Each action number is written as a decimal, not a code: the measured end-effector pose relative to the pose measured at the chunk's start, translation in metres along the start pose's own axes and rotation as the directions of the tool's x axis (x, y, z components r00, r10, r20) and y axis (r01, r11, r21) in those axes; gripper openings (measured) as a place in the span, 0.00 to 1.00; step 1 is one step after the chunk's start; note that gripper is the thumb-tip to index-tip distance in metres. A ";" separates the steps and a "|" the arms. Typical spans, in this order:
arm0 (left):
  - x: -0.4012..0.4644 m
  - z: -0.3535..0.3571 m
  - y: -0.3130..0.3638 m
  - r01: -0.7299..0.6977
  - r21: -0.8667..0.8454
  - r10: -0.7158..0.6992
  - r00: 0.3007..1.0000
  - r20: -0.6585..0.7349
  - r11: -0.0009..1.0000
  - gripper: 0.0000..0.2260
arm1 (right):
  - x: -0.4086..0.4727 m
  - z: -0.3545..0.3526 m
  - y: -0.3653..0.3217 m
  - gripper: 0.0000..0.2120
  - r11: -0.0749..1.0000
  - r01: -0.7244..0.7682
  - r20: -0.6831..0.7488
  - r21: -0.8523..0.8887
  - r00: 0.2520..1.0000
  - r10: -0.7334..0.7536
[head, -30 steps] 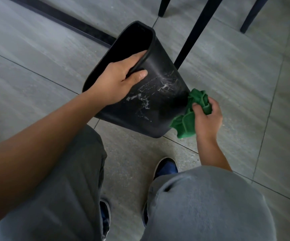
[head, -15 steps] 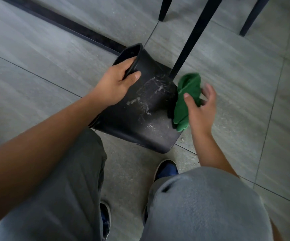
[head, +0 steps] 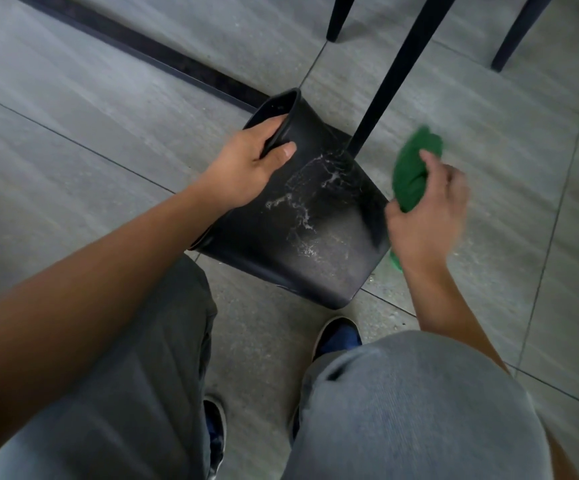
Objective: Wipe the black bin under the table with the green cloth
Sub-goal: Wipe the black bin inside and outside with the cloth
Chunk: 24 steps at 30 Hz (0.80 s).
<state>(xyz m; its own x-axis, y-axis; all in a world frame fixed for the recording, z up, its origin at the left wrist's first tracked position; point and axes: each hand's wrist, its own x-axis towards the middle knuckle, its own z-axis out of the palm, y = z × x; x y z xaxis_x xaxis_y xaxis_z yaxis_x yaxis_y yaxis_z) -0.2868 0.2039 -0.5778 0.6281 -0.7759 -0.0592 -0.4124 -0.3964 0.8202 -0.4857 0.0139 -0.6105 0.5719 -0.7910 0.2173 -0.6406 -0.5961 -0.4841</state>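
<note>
The black bin (head: 319, 244) lies tipped on the grey floor, its mouth pointing away up-left and its base toward me. White streaks and dust mark its upper side. My left hand (head: 246, 168) grips the bin's rim, thumb on the outside and fingers inside the mouth. My right hand (head: 426, 216) is beside the bin's right edge, closed on the bunched green cloth (head: 413, 171). The cloth sits just off the bin's right side; I cannot tell whether it touches it. This hand is motion-blurred.
A black table leg (head: 395, 74) slants down to the floor right behind the bin. Two more dark legs (head: 338, 17) (head: 520, 32) stand farther back. A dark strip (head: 142, 50) crosses the floor at upper left. My knees and shoes fill the bottom of the view.
The bin has been tipped lower and turned so its mouth faces farther away. My right hand with the cloth has moved up and out to the right of the bin.
</note>
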 end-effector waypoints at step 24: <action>-0.005 0.012 0.008 0.066 -0.145 -0.073 0.996 -0.042 0.987 0.23 | -0.011 0.064 0.005 0.24 0.791 -0.390 0.301 0.472 0.914 0.271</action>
<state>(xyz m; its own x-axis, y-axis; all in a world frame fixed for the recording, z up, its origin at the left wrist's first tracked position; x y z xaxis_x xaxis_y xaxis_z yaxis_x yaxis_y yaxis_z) -0.3006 0.1985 -0.5776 0.6837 -0.7236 -0.0947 -0.2699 -0.3713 0.8884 -0.4623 0.0282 -0.6698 0.5032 -0.8435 -0.1877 -0.4875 -0.0977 -0.8676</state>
